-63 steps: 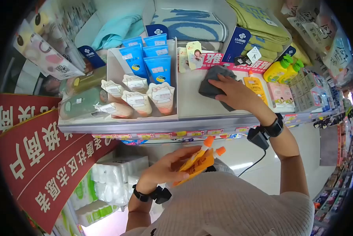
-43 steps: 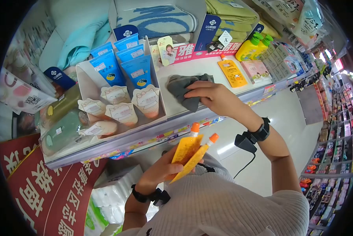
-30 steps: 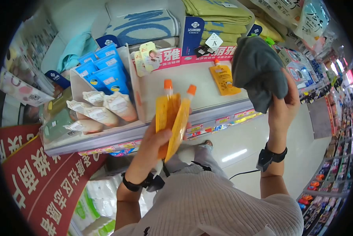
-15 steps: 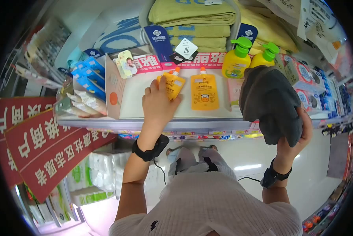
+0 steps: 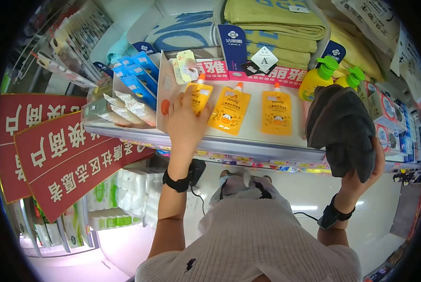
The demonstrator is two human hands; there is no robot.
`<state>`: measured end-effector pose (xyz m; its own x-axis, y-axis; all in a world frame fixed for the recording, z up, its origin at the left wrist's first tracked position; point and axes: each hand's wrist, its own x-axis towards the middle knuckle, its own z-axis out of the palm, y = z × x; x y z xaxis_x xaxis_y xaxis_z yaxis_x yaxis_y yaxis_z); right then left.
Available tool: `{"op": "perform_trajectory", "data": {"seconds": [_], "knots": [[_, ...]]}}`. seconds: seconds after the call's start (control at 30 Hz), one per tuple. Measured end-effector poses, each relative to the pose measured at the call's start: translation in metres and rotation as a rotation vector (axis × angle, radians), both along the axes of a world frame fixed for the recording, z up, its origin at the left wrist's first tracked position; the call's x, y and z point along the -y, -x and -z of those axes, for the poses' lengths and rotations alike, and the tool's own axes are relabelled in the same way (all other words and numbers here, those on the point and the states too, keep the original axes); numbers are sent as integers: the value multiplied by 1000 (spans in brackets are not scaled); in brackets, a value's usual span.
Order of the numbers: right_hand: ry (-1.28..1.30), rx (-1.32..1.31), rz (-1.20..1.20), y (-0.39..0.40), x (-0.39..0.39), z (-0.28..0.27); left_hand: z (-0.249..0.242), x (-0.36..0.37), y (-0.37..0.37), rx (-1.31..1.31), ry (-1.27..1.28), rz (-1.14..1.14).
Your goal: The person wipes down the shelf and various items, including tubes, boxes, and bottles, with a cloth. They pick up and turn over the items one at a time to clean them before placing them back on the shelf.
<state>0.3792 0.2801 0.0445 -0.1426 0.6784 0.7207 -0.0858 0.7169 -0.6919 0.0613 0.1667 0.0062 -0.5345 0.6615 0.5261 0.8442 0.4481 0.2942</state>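
Observation:
My left hand (image 5: 187, 120) is closed round a small yellow pouch (image 5: 201, 97) with an orange cap, next to the cardboard box on the shelf. Just right of it a second yellow pouch (image 5: 229, 112) lies tilted, and a third (image 5: 276, 113) lies straight, farther right. My right hand (image 5: 366, 169) grips a dark grey folded cloth (image 5: 341, 129) in front of the shelf's right part. The cloth hides some of this hand's fingers and part of a green-capped yellow pump bottle (image 5: 318, 79).
A cardboard box (image 5: 167, 89) with blue packets (image 5: 140, 77) stands left of the pouches. Folded green towels (image 5: 276, 21) are behind. Boxed goods (image 5: 386, 110) line the right. Red signs (image 5: 55, 145) jut out at the lower left, beside the shelf edge (image 5: 248, 146).
The view has shifted, so the shelf appears farther right. My left hand has moved left along the shelf with a pouch, and a tilted pouch now shows between it and the straight one.

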Motion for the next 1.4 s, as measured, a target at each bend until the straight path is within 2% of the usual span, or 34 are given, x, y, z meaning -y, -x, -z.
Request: {"op": "perform_trajectory", "data": {"seconds": [0.07,0.2,0.3,0.37,0.4,0.47,0.57,0.67,0.8,0.87,0.9,1.03,1.1,1.2,1.4], "knots": [[8,0,-1,8,6,-1,5,5,9,24,234,-108],[-30,-13,-38,22,12,-3,14,2,12,55,244,-105],[-72,18,-12,25,16,-5,17,6,13,-27,207,-90],[-52,15,29,25,18,-3,8,21,14,-98,65,99],[-29,6,64,25,19,-2,-1,30,12,-93,63,101],[5,28,98,23,17,-1,-15,45,10,63,195,332],[47,48,135,24,16,0,-9,49,19,31,281,437],[44,19,165,28,13,-4,-8,44,16,90,296,371],[118,-118,227,29,11,-15,-12,27,2,-25,156,366],[115,-132,253,29,10,-20,-32,13,-24,256,50,481],[141,-157,239,28,9,-21,-31,4,-34,281,52,548],[169,-152,179,14,7,-17,-30,-42,-71,161,207,534],[159,-116,187,2,6,-13,-29,-63,-82,256,461,391],[123,-50,231,-11,0,-6,-21,-83,-90,261,485,360],[239,-90,84,-16,-4,-6,-21,-88,-96,366,465,353]]}}
